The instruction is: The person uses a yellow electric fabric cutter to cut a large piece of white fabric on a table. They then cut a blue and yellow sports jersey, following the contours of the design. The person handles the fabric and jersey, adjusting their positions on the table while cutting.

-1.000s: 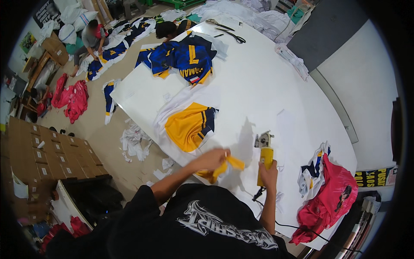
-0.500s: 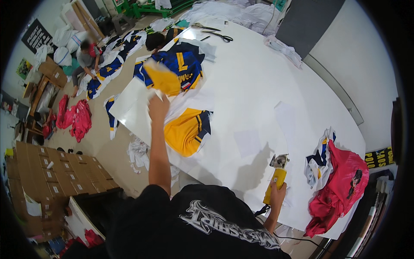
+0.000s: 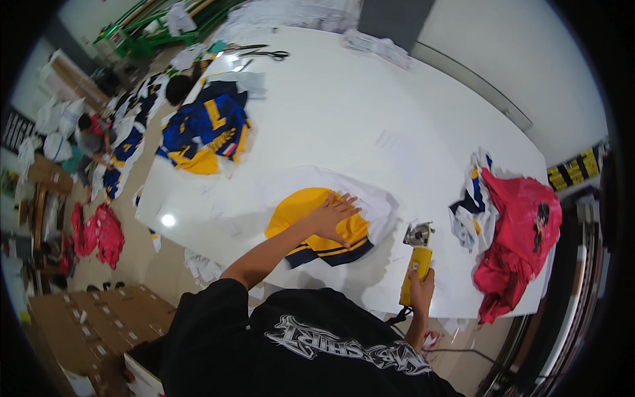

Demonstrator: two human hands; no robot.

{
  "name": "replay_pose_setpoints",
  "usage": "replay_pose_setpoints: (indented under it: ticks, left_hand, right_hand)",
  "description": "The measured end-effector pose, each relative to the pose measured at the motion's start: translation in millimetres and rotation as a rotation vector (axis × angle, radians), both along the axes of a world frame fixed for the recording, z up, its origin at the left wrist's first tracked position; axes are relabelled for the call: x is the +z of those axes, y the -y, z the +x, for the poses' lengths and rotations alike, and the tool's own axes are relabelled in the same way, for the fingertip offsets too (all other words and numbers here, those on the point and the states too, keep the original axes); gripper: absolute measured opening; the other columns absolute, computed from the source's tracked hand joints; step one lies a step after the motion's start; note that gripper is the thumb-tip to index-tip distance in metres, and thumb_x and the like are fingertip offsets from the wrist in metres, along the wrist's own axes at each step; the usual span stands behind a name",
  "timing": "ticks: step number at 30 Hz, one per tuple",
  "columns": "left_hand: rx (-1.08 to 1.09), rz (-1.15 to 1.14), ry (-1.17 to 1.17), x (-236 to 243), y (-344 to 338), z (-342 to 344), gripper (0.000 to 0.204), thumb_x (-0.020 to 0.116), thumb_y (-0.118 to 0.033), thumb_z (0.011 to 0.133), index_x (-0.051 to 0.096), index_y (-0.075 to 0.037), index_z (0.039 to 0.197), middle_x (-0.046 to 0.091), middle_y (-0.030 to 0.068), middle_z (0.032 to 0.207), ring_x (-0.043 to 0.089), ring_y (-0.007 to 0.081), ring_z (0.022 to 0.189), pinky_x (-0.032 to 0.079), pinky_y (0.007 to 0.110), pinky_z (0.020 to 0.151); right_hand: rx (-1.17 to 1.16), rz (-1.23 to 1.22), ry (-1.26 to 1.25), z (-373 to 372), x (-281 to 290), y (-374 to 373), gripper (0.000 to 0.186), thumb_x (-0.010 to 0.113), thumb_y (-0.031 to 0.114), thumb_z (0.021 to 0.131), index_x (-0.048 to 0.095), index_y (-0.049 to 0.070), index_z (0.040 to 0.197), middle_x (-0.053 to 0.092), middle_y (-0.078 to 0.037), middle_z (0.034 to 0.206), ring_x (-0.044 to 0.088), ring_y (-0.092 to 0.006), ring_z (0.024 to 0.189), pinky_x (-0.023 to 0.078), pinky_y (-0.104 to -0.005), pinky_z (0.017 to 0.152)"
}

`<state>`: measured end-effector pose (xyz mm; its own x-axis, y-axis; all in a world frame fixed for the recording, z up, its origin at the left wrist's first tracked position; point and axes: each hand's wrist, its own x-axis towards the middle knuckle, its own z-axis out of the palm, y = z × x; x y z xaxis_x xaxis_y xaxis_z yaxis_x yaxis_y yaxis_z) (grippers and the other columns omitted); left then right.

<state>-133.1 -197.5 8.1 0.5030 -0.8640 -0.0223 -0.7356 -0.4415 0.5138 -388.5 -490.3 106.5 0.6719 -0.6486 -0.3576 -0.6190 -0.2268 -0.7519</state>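
Observation:
My left hand (image 3: 333,219) lies flat with spread fingers on a yellow cut fabric piece (image 3: 297,206) that has dark navy stripes along its near edge. White fabric (image 3: 380,202) borders that piece on its far and right sides. In my right hand (image 3: 421,290) is a yellow handheld electric rotary cutter (image 3: 417,261), my fingers wrapped around its body. The cutter's round metal head points away from me, just right of the white fabric. Its black cord trails from the near end.
Blue and yellow jersey pieces (image 3: 208,126) lie at the table's far left, with scissors (image 3: 274,55) beyond them. At the right are a pink-red bag (image 3: 519,231) and white-navy scraps (image 3: 473,205). Cardboard boxes (image 3: 92,331) stand at the lower left. Another person (image 3: 92,142) sits on the floor among fabric.
My left hand has come back from the far left and now presses on the yellow piece, which lies nearer the cutter. Another yellow piece has dropped onto the jersey pile.

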Motion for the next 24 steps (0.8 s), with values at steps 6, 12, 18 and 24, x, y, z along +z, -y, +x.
replay_pose_setpoints:
  ticks: [6,12,18,24]
  left_hand:
    - [0.319,0.122,0.158,-26,79,2,0.088,0.056,-0.065,0.097,0.034,-0.012,0.165,0.021,0.0178,0.174,0.014,0.0417,0.161,0.004,0.069,0.125]
    - [0.487,0.220,0.297,-35,83,122,0.084,0.036,-0.071,0.103,0.030,-0.016,0.167,0.020,0.0122,0.176,0.014,0.0372,0.162,0.003,0.074,0.123]
    - [0.962,0.292,0.202,-27,-13,202,0.093,0.038,-0.074,0.102,0.023,-0.011,0.169,0.011,0.0259,0.175,0.006,0.0471,0.161,0.002,0.073,0.123]
    - [0.854,0.364,-0.011,-15,-52,98,0.113,0.051,-0.081,0.092,0.013,-0.009,0.170,0.001,0.0267,0.175,-0.004,0.0482,0.161,-0.002,0.071,0.123]
  right_hand:
    - [-0.123,0.038,0.020,-9,-7,8,0.050,0.075,0.025,0.092,0.055,-0.006,0.125,0.070,-0.017,0.100,0.068,-0.0239,0.087,0.056,-0.0379,0.078]
    - [-0.167,0.042,-0.038,-8,-4,7,0.051,0.075,0.023,0.091,0.054,-0.008,0.125,0.071,-0.020,0.102,0.071,-0.0251,0.089,0.057,-0.0387,0.078]
    - [-0.135,0.007,-0.067,10,5,-3,0.051,0.075,0.025,0.090,0.054,-0.007,0.124,0.073,-0.024,0.101,0.073,-0.0316,0.088,0.058,-0.0420,0.079]
    - [0.058,-0.026,-0.133,43,-3,-24,0.052,0.075,0.030,0.089,0.054,-0.005,0.122,0.073,-0.028,0.097,0.075,-0.0397,0.089,0.058,-0.0460,0.078]
